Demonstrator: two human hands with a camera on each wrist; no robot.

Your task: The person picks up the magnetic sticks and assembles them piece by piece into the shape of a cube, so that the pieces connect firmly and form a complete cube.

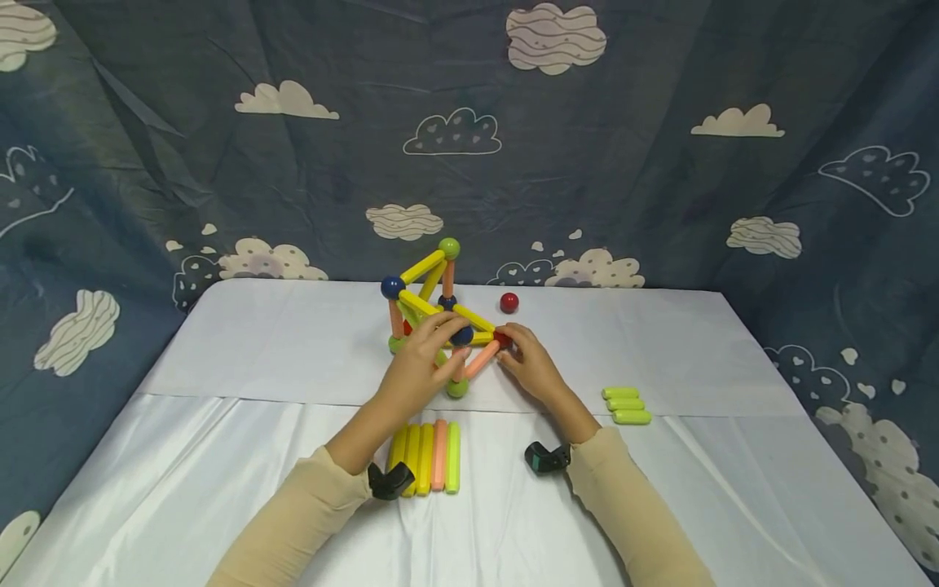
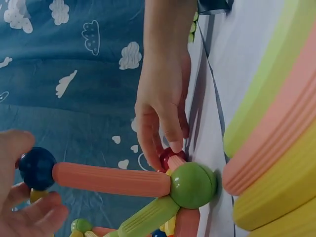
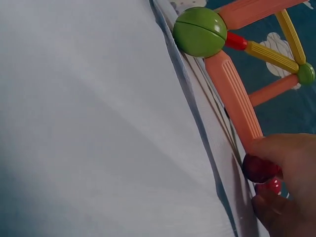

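Note:
A frame of coloured rods and balls stands on the white-covered table. My left hand grips a dark blue ball at its upper front corner. From that ball a salmon rod runs down to a green ball resting on the cloth. My right hand pinches a red ball at the right corner, where another salmon rod meets it. Further back, a blue ball and a green ball top the frame, joined by a yellow rod. My left hand hides part of the middle.
A loose red ball lies behind my right hand. Several short green rods lie to the right. In front of the frame is a row of long yellow, salmon and green rods, partly under my left wrist. A cloud-patterned curtain hangs behind.

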